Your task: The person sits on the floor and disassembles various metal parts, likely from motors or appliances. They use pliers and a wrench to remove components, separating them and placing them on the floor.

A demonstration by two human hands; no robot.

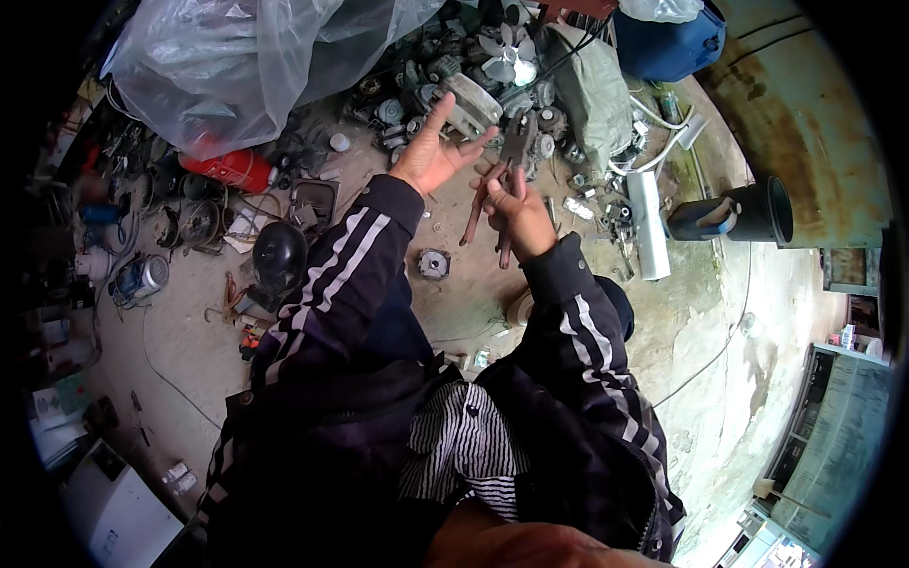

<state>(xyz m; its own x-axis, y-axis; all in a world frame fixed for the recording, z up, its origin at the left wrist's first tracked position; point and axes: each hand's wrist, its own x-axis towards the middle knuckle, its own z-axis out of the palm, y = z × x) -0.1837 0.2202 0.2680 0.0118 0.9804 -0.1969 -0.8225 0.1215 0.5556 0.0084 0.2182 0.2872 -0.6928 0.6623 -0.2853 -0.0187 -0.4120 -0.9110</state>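
Note:
My left hand (436,156) is raised ahead of me with its thumb and fingers spread, and nothing shows in it. Beside it, my right hand (523,216) is closed around a pair of large rusty pliers (516,144). Their dark jaws point away from me, and the two reddish-brown handles stick out below the fingers. Just beyond my left fingers lies a pale rounded metal housing (471,106) on a heap of greasy motor parts (440,66). Below the hands, a small square motor part (435,264) with a round centre rests on the concrete floor.
A fan blade (508,55) tops the heap. Clear plastic sheeting (208,66) and a red container (232,170) are at the left, near a black helmet-like shell (279,254). On the right are a grey-green sack (592,99), a white roll (649,227) and a black bucket (776,210).

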